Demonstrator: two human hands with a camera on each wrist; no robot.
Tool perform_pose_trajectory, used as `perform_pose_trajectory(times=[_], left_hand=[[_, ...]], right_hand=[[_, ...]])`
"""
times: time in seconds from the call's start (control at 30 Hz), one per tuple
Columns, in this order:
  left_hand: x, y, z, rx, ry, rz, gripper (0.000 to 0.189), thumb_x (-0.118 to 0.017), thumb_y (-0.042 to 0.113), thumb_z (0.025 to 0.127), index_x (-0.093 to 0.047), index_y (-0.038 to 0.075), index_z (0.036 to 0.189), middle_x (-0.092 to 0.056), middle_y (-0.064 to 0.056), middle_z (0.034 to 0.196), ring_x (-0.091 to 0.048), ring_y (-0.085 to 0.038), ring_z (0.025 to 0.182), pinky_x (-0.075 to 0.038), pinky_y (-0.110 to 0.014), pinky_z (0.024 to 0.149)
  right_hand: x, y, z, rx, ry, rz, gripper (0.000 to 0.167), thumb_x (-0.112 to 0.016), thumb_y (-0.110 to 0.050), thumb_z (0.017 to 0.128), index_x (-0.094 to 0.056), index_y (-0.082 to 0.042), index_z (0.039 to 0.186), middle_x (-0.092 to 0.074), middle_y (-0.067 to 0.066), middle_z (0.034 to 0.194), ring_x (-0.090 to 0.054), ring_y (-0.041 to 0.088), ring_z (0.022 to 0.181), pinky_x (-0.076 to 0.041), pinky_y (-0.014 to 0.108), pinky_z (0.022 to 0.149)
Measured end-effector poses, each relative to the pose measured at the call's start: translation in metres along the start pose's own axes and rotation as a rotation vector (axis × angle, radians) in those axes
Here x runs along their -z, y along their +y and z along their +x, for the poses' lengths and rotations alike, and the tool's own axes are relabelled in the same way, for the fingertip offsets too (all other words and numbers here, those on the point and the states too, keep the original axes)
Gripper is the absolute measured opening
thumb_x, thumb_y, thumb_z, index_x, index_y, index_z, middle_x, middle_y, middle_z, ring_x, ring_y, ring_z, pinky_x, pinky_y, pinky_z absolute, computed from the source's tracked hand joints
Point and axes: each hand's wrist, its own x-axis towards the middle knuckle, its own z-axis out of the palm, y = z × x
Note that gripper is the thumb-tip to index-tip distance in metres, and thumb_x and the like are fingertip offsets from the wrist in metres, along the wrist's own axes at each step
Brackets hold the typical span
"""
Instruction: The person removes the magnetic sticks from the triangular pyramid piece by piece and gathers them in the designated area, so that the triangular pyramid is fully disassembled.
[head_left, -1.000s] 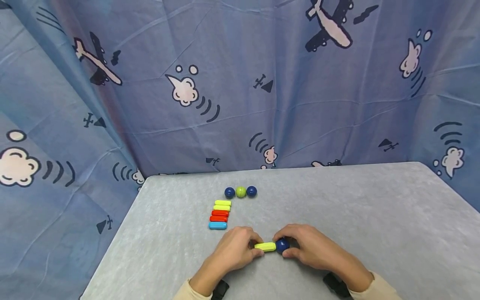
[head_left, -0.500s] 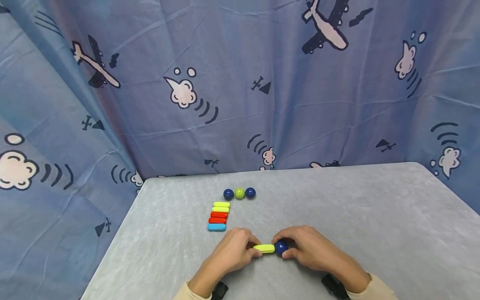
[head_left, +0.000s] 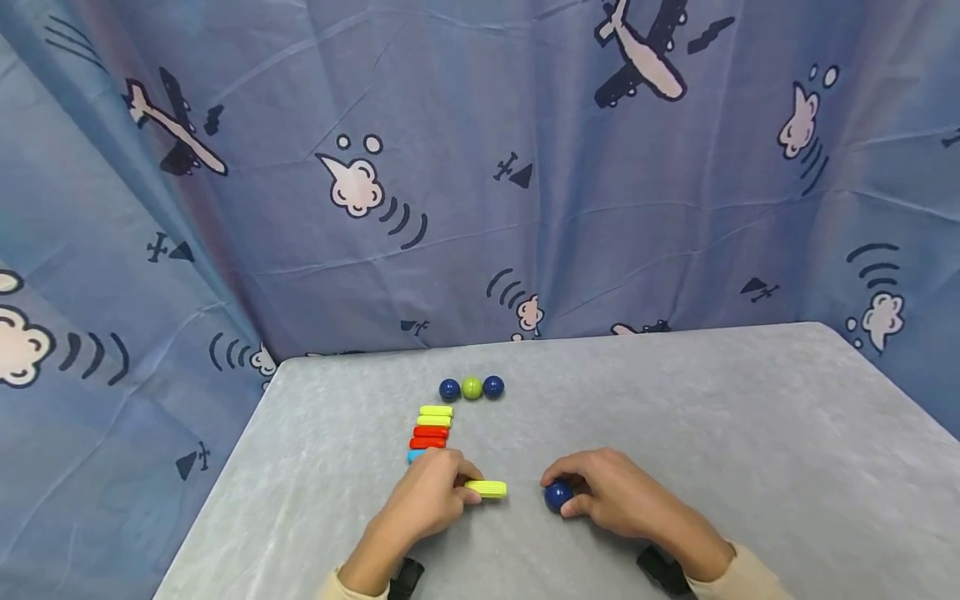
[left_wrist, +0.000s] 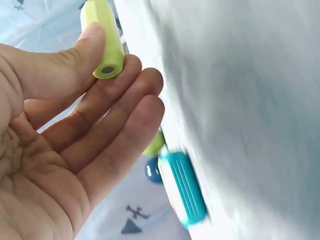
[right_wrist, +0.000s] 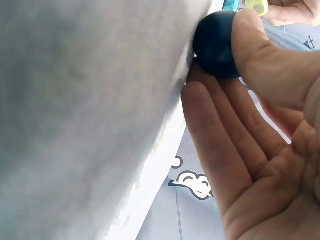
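My left hand (head_left: 431, 496) pinches a yellow-green ribbed rod (head_left: 489, 489) between thumb and fingers. In the left wrist view the rod (left_wrist: 104, 37) shows a grey disc in its near end. To the right, my right hand (head_left: 607, 492) holds a dark blue ball (head_left: 557, 496) between thumb and fingertips, close to the tabletop. A gap of bare cloth separates the rod from the ball. Just behind the left hand, a blue rod (head_left: 417, 456) is partly covered by the fingers in the head view; the left wrist view shows the blue rod (left_wrist: 184, 187) apart from the hand.
Beyond the left hand lie two red rods (head_left: 430, 437) and two yellow-green rods (head_left: 435, 416) in a column. Farther back, a green ball (head_left: 472, 387) sits between two dark blue balls (head_left: 493, 386). A patterned curtain (head_left: 450, 167) hangs behind the grey-covered table (head_left: 712, 417).
The yellow-green rod has come apart from the dark blue ball. My left hand has moved left with the rod, while the right hand keeps its ball nearly in place.
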Motion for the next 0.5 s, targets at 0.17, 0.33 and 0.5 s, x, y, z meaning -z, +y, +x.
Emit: perform_pose_trajectory(times=[0.17,0.33,0.5], left_hand=[[0.010,-0.021,-0.007,0.040,0.039,0.041,0.012,-0.082,0.015,0.079,-0.079,0.015,0.091,-0.067,0.009,0.077,-0.050,-0.003,0.066,-0.041,-0.020,0.062],[0.020,-0.040,-0.012,0.095,0.082,0.091,0.014,-0.085,0.016,0.077,-0.078,0.016,0.089,-0.066,0.010,0.075,-0.051,-0.003,0.066,-0.041,-0.021,0.061],[0.026,-0.051,-0.014,0.152,0.130,0.094,0.016,-0.087,0.016,0.074,-0.075,0.016,0.084,-0.064,0.009,0.073,-0.053,-0.005,0.067,-0.043,-0.023,0.062]], right_hand=[[-0.001,-0.001,0.000,-0.010,-0.009,0.012,0.027,-0.080,-0.028,0.082,-0.073,-0.024,0.108,-0.072,-0.013,0.104,-0.062,-0.002,0.089,-0.053,0.028,0.078],[0.000,-0.002,0.000,-0.008,0.005,0.007,0.027,-0.080,-0.026,0.081,-0.073,-0.023,0.107,-0.072,-0.011,0.105,-0.063,0.000,0.090,-0.053,0.029,0.079],[0.000,-0.003,0.000,0.002,0.007,0.005,0.027,-0.080,-0.025,0.081,-0.073,-0.023,0.107,-0.072,-0.011,0.104,-0.062,-0.001,0.088,-0.053,0.028,0.078]])
